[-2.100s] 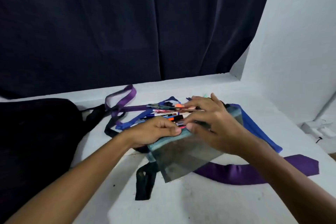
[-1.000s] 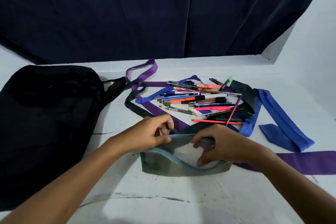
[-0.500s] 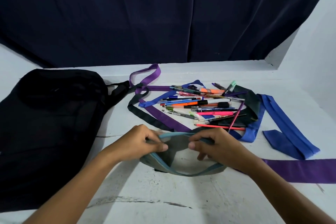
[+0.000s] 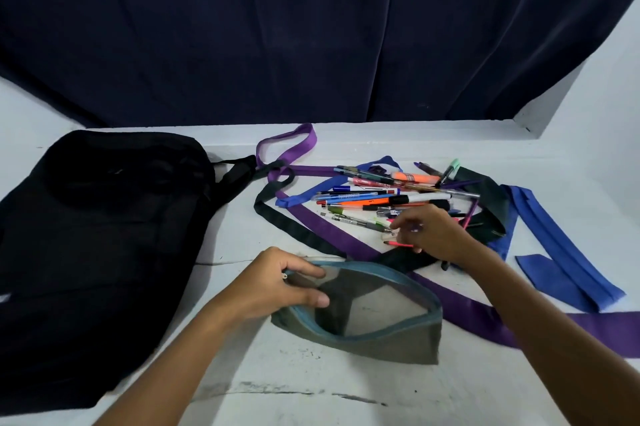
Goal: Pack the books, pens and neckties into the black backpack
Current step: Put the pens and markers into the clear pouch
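A grey mesh pouch [image 4: 388, 346] with a blue zip lies open-mouthed on the white table. My left hand [image 4: 277, 283] grips its left rim and holds the mouth open. My right hand [image 4: 433, 235] is over the near edge of a pile of pens [image 4: 374, 197], its fingers curled round a pink pen [image 4: 398, 244]. Purple necktie [image 4: 460, 308], blue necktie [image 4: 554, 263] and black necktie [image 4: 287, 218] lie tangled around the pens. The black backpack [image 4: 90, 252] lies flat at the left. No books are in view.
A dark blue curtain [image 4: 311, 27] hangs behind the table. A white wall [image 4: 606, 79] closes the right side. The table's front part [image 4: 311, 391] is bare, cracked white surface.
My right hand has let go of the pouch's rim and reached forward to the pens. My left hand keeps hold of the pouch, whose mouth now gapes wider.
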The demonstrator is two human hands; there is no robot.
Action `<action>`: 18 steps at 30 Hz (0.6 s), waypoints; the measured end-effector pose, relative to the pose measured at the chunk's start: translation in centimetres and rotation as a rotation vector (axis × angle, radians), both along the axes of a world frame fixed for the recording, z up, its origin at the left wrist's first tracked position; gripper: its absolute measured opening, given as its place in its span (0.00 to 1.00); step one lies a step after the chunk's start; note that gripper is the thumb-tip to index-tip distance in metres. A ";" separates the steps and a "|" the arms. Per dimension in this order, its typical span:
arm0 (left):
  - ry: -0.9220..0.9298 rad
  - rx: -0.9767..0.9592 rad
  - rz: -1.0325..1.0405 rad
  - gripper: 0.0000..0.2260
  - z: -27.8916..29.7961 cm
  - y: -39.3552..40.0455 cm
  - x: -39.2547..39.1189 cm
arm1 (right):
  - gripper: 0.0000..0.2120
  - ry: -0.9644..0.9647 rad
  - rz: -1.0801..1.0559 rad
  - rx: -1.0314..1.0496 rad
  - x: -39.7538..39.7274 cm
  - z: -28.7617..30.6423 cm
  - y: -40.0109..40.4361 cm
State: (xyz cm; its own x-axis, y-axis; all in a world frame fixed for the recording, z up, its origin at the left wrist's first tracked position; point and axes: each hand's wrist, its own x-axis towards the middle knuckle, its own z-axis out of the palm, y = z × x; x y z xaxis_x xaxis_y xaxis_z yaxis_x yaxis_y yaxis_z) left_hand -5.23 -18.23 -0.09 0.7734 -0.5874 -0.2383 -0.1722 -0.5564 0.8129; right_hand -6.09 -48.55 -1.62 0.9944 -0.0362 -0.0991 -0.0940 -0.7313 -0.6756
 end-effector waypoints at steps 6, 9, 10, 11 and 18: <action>0.049 -0.008 -0.082 0.29 0.1 -0.9 0.3 | 0.10 0.194 -0.011 -0.266 1.9 -2.8 -1.2; 0.078 -0.025 -0.118 0.30 0.1 -0.9 0.6 | 0.03 0.192 0.030 -0.357 1.6 -2.7 -0.4; 0.097 -0.041 -0.127 0.29 0.1 -0.7 0.7 | 0.01 0.169 0.041 -0.371 1.3 -2.5 -0.2; 0.110 -0.052 -0.134 0.28 0.0 -0.6 0.8 | 0.02 0.129 0.038 -0.365 0.9 -2.1 0.1; 0.119 -0.044 -0.200 0.36 -0.8 -0.3 1.3 | 0.03 -0.359 -0.206 0.007 -2.2 4.5 3.6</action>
State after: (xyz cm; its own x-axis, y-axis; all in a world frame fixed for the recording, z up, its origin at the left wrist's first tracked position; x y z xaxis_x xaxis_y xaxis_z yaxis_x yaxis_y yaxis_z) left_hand -3.89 -18.57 -0.90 0.6087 -0.7379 -0.2916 -0.1767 -0.4844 0.8568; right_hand -8.28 -44.97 2.87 0.9381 -0.2384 0.2513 0.0046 -0.7170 -0.6970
